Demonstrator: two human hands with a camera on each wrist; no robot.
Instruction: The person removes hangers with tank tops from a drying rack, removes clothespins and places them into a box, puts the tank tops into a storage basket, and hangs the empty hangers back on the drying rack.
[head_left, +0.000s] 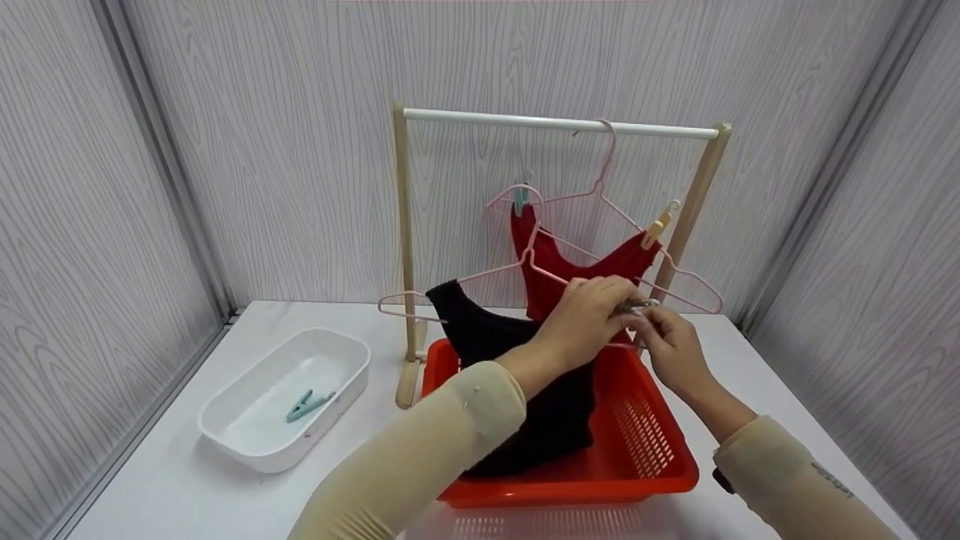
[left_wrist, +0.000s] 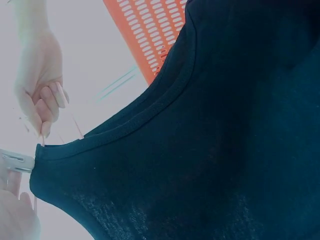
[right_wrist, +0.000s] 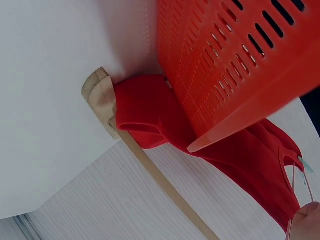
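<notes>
The red garment (head_left: 541,292) already hangs on the far rail (head_left: 525,118); the black garment (head_left: 555,409), over the basket (head_left: 562,493), is not yet hung, its left strap (head_left: 444,292) unclipped. The left hand (head_left: 592,307) pinches a clip (left_wrist: 19,161) at the right strap (left_wrist: 45,157), the right hand (head_left: 673,349) the hanger (head_left: 491,271).

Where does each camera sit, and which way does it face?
Head: on the head, facing forward and down at the clothes rack, basket and white tub; the left hand, right hand and sleeves show.
Left wrist: on that wrist, facing the black top up close; both hands show at the left, one partly cut off.
Right wrist: on that wrist, facing the basket's side and the red top; only a bit of a hand shows, lower right.
Shared: head and left wrist both show the black top, basket and both hands.
</notes>
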